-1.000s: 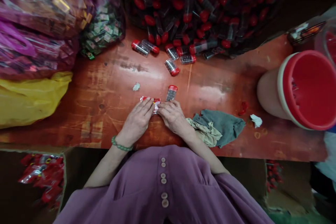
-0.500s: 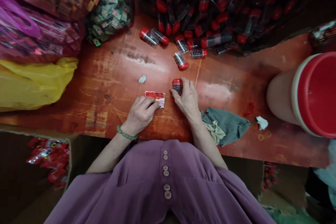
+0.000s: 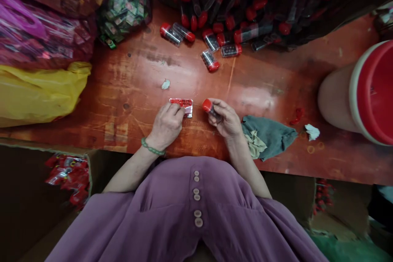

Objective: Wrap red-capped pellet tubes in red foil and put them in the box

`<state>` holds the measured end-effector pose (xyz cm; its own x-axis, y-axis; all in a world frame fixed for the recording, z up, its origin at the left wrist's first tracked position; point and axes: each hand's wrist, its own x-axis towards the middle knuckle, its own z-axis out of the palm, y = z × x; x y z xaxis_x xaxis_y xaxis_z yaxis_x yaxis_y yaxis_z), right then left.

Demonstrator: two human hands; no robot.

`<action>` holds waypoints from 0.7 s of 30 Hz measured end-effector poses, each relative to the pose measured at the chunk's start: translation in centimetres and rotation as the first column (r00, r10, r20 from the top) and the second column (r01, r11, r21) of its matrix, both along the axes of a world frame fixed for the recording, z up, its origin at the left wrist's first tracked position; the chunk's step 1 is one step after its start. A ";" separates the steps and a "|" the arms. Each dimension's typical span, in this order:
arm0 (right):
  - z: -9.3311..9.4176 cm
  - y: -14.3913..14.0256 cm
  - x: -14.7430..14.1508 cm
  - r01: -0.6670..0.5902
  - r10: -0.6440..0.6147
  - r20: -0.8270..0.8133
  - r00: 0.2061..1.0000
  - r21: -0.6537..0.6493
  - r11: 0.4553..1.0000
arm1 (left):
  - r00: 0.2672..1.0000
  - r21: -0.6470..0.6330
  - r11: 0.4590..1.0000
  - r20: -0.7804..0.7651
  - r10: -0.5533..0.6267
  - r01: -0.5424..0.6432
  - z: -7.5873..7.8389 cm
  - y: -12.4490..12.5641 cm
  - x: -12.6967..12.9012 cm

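Observation:
My right hand (image 3: 226, 118) is closed around a small clear tube with a red cap (image 3: 207, 105); dark contents show through its wall, and the cap points up and to the left. Left of it, my left hand (image 3: 168, 125), with a green bead bracelet at the wrist, pinches the lower edge of a red and white printed packet (image 3: 184, 103). That packet lies at the table surface, its lower left part hidden by my fingers. Beyond both hands, several similar red-capped tubes (image 3: 210, 61) lie on their sides.
A red-brown wooden table (image 3: 132, 90) carries a grey-green cloth (image 3: 270, 135), rubber bands, and a white bucket with a red lid (image 3: 340, 86) at right. Bulging bags stand back left, a yellow bag (image 3: 39, 94) among them. Many tubes are heaped at the back. Boxes sit below the front edge.
My right hand has lifted and turned the tube, so its red cap now tilts toward the left. My left hand keeps its pinch on the packet. The camera view has shifted slightly.

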<state>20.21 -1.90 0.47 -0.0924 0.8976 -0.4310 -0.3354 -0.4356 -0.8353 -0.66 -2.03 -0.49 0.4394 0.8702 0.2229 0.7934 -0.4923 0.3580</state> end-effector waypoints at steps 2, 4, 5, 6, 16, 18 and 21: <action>0.3 -0.6 -0.2 -0.006 0.004 -0.085 0.996 -0.029 1.000 | 0.999 0.066 0.997 0.019 0.026 -0.027 -0.3 0.1 -0.1; 0.5 -1.1 -0.3 -0.008 0.006 -0.115 0.993 -0.019 1.000 | 0.998 0.093 0.994 0.042 0.045 -0.049 -0.5 0.1 -0.1; 0.6 -1.3 -0.4 -0.006 0.005 -0.121 0.993 -0.006 1.000 | 0.998 0.089 0.995 0.053 0.046 -0.051 -0.4 0.1 -0.1; 0.6 -1.4 -0.4 -0.001 0.002 -0.122 0.993 0.009 1.000 | 0.997 0.075 0.996 0.062 0.041 -0.045 -0.3 0.1 -0.1; 0.4 -1.3 -0.5 0.024 -0.024 -0.111 0.994 -0.008 1.000 | 0.956 -0.071 0.996 0.283 0.077 -0.059 0.5 0.8 -0.6; 0.4 -1.3 -0.5 0.025 -0.028 -0.115 0.993 -0.027 0.999 | 0.938 -0.085 0.991 0.324 0.124 -0.101 0.4 1.0 -0.6; 0.7 -1.2 -0.4 0.032 -0.037 -0.113 0.993 -0.044 0.998 | 0.918 -0.072 0.992 0.377 0.125 -0.106 0.7 1.1 -0.5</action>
